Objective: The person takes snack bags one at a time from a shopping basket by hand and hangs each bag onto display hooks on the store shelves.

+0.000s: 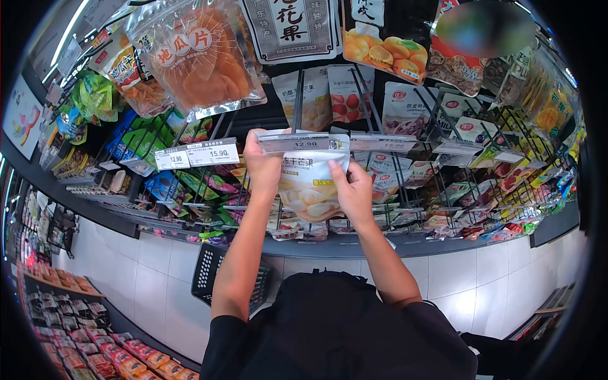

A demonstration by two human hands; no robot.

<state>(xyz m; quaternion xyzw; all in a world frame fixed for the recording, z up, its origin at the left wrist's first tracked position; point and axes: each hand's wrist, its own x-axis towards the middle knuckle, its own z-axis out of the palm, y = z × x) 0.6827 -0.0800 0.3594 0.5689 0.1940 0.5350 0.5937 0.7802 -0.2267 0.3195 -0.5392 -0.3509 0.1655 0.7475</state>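
A white and yellow pouch of freeze-dried mango is upright in front of the rack, between my two hands. My left hand is closed at the pouch's upper left edge, beside the left end of a price tag holder reading 12.90. That holder crosses in front of the pouch's top. My right hand grips the pouch's right side, its thumb on the front and its other fingers mostly hidden behind. Similar white pouches hang on the hooks just behind.
Large snack bags hang above, and metal hooks stick out toward me. More price tags line the rack on both sides. A dark shopping basket sits on the floor to the left. Packaged snacks fill a display at lower left.
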